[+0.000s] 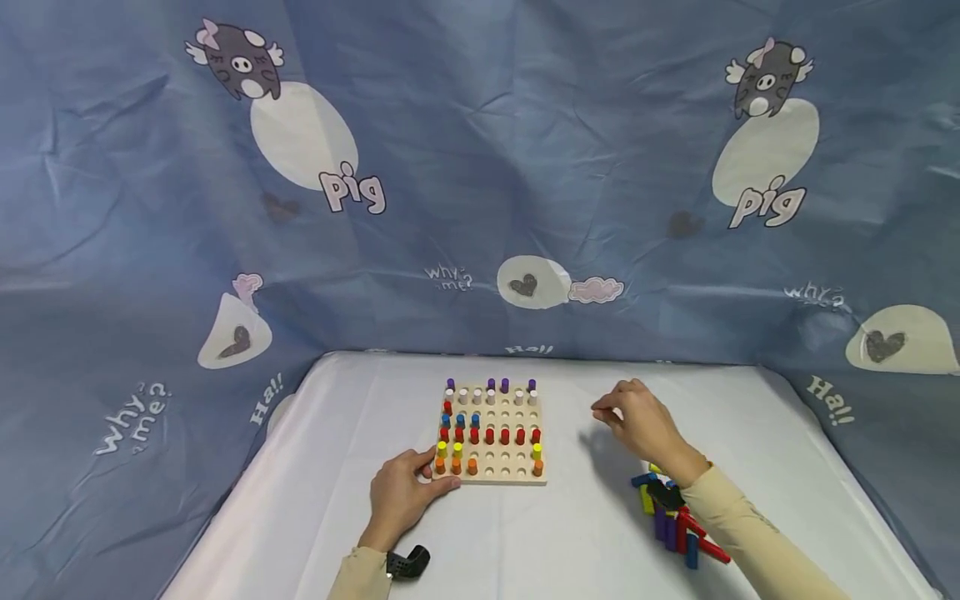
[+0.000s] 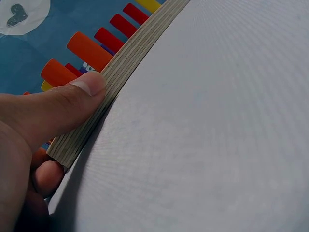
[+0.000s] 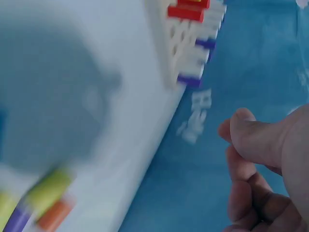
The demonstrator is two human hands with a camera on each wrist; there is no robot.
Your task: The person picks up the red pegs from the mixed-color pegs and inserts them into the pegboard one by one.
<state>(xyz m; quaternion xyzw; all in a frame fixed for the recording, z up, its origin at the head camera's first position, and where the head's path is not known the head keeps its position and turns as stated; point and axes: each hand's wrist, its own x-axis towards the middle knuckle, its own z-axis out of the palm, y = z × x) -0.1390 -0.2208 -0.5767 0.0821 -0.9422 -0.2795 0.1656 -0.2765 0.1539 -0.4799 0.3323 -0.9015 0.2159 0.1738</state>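
Observation:
A wooden pegboard [image 1: 505, 479] with rows of coloured pegs stands on the white table. My left hand [image 1: 401, 493] grips its near left corner. In the left wrist view the thumb [image 2: 87, 89] lies along the board's layered edge [image 2: 120, 72], beside two orange pegs [image 2: 89, 50], and a curled finger shows at the corner. My right hand [image 1: 637, 421] is raised to the right of the board, thumb and forefinger tips together, the other fingers curled. In the right wrist view no peg shows between those fingertips [image 3: 244, 114].
Loose pegs in blue, yellow, purple and red [image 1: 681, 529] lie in a pile at the right, partly under the right forearm. White, purple, blue, red, yellow and orange pegs stand in the board among bare holes. A blue printed cloth [image 1: 480, 208] hangs behind and around the table.

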